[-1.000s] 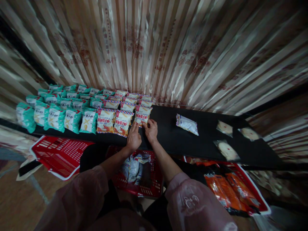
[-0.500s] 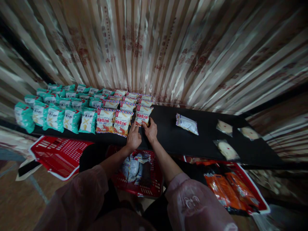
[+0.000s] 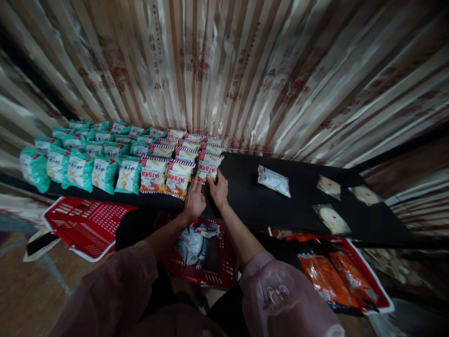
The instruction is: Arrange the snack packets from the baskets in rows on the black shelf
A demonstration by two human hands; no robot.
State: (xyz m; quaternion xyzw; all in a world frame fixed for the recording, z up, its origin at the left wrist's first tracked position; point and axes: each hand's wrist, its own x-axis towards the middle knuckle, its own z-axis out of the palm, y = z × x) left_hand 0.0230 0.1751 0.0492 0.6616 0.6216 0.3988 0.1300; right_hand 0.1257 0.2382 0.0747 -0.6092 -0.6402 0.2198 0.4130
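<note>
And there's the right hand [image 3: 218, 189], thumb on the front of the cream packet [image 3: 210, 164], gripping its lower right edge; the left hand [image 3: 195, 200] touches the lower left corner, though whether it's closed nobody can tell. That packet sits at the front of its row on the black tabletop [image 3: 245, 192]. From it, green bags [image 3: 80, 169] crowd 9 o'clock, a silver packet [image 3: 274, 181] lies at 3, and a red basket [image 3: 229, 269] waits at 6.

Dim light; wide-angle edge distortion
</note>
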